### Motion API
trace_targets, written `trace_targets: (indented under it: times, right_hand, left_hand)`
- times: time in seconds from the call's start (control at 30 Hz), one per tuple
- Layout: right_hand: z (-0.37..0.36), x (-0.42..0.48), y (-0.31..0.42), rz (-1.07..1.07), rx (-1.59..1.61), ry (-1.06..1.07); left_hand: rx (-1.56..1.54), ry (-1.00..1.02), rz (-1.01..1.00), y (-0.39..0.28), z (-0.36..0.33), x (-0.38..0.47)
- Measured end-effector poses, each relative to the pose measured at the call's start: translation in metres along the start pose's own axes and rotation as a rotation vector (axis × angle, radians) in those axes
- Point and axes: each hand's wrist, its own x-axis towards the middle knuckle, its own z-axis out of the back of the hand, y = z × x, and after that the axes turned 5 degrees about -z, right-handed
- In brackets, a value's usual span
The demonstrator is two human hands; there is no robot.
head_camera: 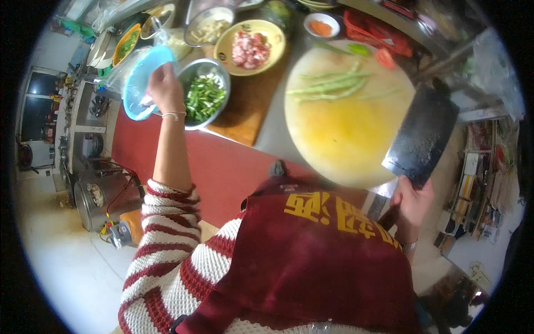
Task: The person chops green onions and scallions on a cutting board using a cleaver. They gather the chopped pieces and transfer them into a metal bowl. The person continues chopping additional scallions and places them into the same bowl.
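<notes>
My left hand (164, 87) reaches over a tilted light-blue plastic basin (139, 71), its fingers at the inner side; whether it grips the basin or something pale inside cannot be told. Beside my wrist sits a metal bowl (226, 79) of chopped green vegetable (204, 98). At the right, my right hand (411, 200) is closed around the handle end of a broad cleaver (425, 133), its blade raised beside a round cutting board (333, 137). Long green beans (333, 85) lie on the board, with a green pepper piece (358, 50) and a red piece (385, 58) at its far edge.
Behind the metal bowl, a yellow bowl (280, 44) holds diced raw meat (250, 49). A small white bowl (308, 25) of orange-red seasoning and a red plastic basket (371, 35) stand beyond the board. A wooden board (246, 121) lies under the bowls. Steel pots (85, 204) stand low at the left.
</notes>
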Motion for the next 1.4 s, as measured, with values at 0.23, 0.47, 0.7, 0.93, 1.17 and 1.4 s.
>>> trace_targets:
  times: [0.23, 0.47, 0.7, 0.93, 1.17, 1.4]
  right_hand:
    - [0.042, 0.024, 0.003, -0.113, -0.058, 0.071]
    - [0.068, 0.031, 0.000, -0.110, -0.061, 0.207]
    - [0.056, 0.027, -0.013, 0.030, -0.156, 0.177]
    - [0.021, 0.009, 0.013, -0.176, -0.147, 0.101]
    - [0.008, 0.015, 0.018, -0.089, -0.130, -0.011]
    - [0.019, 0.022, 0.012, -0.143, -0.211, -0.034]
  left_hand:
    - [-1.804, -0.156, 0.861, -0.095, -0.008, -0.050]
    - [-2.006, 0.227, 0.844, -0.173, -0.038, -0.101]
    - [-1.237, -0.117, 0.567, -0.167, 0.007, -0.041]
    - [-0.251, -0.153, -0.029, -0.078, 0.025, 0.000]
    - [-1.653, -0.202, 0.561, -0.063, 0.035, 0.044]
    - [-1.919, 0.254, 0.449, -0.103, 0.041, 0.017]
